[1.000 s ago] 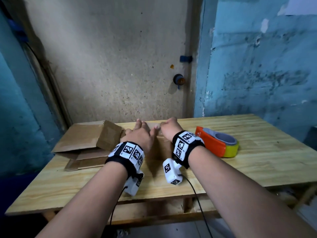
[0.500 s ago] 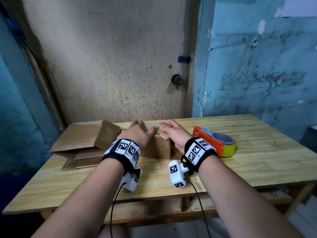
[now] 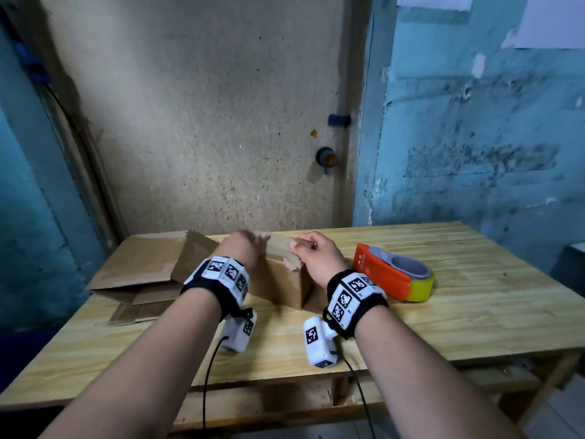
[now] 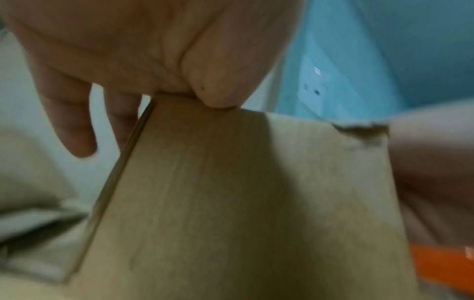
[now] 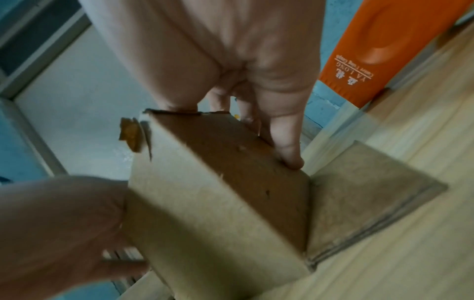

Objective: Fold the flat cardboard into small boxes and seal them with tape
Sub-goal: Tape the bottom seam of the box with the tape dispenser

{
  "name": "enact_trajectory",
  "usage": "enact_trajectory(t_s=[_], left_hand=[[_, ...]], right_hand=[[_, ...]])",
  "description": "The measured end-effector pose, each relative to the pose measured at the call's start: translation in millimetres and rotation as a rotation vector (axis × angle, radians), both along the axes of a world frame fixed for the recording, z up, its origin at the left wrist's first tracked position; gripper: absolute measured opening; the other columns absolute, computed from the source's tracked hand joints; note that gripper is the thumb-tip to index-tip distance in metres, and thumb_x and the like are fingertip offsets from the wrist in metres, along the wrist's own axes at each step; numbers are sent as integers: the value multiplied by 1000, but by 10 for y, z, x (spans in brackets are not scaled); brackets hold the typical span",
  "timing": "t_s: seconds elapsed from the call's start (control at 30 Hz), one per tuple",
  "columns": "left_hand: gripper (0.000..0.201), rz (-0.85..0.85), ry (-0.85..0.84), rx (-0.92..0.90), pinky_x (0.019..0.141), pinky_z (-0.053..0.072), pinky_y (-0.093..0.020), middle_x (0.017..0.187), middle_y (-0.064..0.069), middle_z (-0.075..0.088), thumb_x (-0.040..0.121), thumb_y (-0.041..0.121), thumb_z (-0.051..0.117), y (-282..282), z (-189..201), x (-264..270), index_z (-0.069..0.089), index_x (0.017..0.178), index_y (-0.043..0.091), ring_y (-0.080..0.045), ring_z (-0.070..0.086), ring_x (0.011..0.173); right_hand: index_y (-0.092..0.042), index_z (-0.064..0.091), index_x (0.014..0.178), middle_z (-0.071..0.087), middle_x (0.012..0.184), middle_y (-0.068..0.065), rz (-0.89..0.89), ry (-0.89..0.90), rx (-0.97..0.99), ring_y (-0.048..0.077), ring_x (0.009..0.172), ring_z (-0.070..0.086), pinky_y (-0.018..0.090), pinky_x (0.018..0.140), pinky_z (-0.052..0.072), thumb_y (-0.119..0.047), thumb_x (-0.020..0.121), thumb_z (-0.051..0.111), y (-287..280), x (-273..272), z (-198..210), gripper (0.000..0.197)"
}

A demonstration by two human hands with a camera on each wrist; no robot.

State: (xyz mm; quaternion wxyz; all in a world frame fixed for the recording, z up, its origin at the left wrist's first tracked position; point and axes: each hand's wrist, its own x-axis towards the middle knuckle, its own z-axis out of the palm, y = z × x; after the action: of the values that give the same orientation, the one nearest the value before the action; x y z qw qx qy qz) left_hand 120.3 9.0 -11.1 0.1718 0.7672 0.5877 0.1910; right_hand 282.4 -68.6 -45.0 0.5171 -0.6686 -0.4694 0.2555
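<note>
At the centre of the wooden table, the left hand and right hand grip the half-formed cardboard box, fingers curled over its top edge; next, probably, flaps folded and the tape dispenser fetched.

Setting: a rough workroom or storage room. Indicators: bare wooden table beneath the fingers; beyond the fingertips, a stained, speckled beige wall panel and peeling blue-painted walls; flat cardboard left of the fingers.
</note>
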Motion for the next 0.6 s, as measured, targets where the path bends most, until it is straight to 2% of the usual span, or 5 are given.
enact_trajectory(t_s=[0.07, 0.17, 0.27, 0.47, 0.6], left_hand=[[40, 39, 191, 166, 97, 49, -43, 122, -3, 67, 96, 52, 47, -88, 65, 64, 72, 113, 27, -33, 56, 123], [23, 4, 277, 315, 82, 53, -35, 109, -3, 73, 92, 34, 60, -215, 121, 170, 76, 109, 30, -29, 68, 104], [27, -61, 240, 279, 71, 47, -31, 99, -5, 72, 93, 46, 57, -242, 74, 182, 75, 97, 25, -30, 67, 90], [31, -181, 42, 188, 68, 46, -29, 86, -5, 72, 93, 43, 61, -208, 43, 82, 67, 75, 18, -29, 68, 87], [35, -164, -73, 122, 83, 56, -32, 99, 5, 76, 80, 55, 71, -182, 74, -9, 75, 90, 22, -20, 70, 95]], right_hand=[[-26, 61, 105, 68, 99, -7, -17, -32, -30, 16, 91, 63, 30, 78, 45, -36, 99, 66, 9, -56, 32, 12], [-26, 54, 92, 65, 88, -3, -24, -40, -63, 21, 82, 61, 31, 65, 41, -32, 96, 64, 42, -105, 74, 13], [-26, 51, 90, 62, 83, -4, -43, -76, -72, 22, 75, 59, 31, 60, 38, -32, 96, 64, 37, -134, 86, 16], [-21, 51, 107, 68, 98, 5, -76, -219, -102, 31, 89, 67, 40, 77, 55, -35, 102, 54, 5, -265, 116, 15], [-20, 49, 101, 66, 90, 9, -110, -377, -130, 37, 87, 65, 40, 74, 53, -36, 103, 45, -14, -265, 138, 17]])
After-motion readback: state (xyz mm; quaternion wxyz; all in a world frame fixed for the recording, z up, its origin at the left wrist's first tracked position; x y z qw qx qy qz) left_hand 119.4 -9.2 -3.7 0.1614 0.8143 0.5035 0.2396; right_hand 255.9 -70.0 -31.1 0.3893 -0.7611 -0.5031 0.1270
